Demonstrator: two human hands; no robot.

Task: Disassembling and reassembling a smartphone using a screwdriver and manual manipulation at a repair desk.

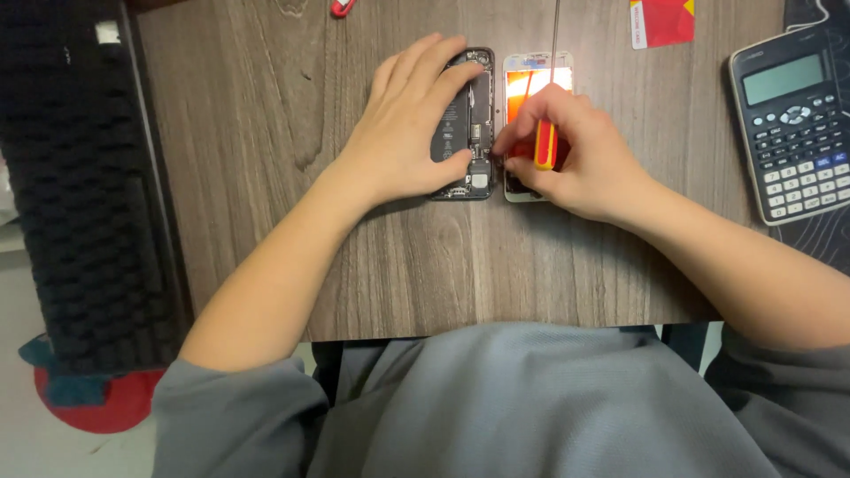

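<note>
Left hand (407, 124): fingers spread flat on opened phone body (467, 124).
Right hand (580, 155): fingers clamped on screwdriver (546, 142), just right of the phone body.
Handling: likely light, fragile; hold by edges.

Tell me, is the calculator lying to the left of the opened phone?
No, the calculator lies at the right edge of the table, far right of the opened phone.

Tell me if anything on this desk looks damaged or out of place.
The phone lies opened up, its battery and inner parts bare, with its screen panel folded out beside it. The left hand rests on the phone; the right hand grips a red and yellow screwdriver. The calculator lies undisturbed.
</note>
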